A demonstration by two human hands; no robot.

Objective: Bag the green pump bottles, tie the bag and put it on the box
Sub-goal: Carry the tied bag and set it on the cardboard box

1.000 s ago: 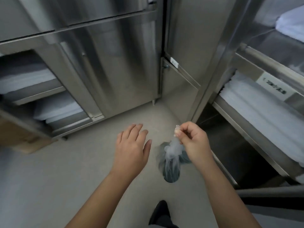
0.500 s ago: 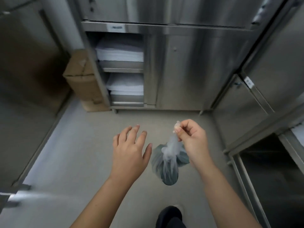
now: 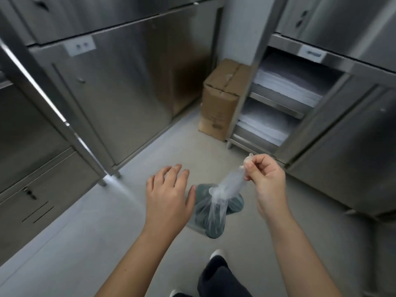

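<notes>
A clear plastic bag (image 3: 216, 202) with dark green bottles (image 3: 214, 229) inside hangs above the floor. Its neck is twisted and knotted. My right hand (image 3: 266, 179) pinches the top of the bag's neck between thumb and fingers. My left hand (image 3: 168, 196) hovers just left of the bag, fingers spread, holding nothing. A tall brown cardboard box (image 3: 220, 99) stands on the floor ahead, in the corner between two steel cabinets, its taped top flaps shut.
Steel cabinets (image 3: 128, 82) line the left side and the right side. An open shelf unit (image 3: 282, 99) beside the box holds stacked white linen. Grey floor (image 3: 167, 146) runs from my feet up to the box. My dark trouser leg and shoe (image 3: 216, 273) show below.
The view has swung left, so the cardboard box now lies ahead near the middle. My right hand still carries the bag and my left hand stays open beside it.
</notes>
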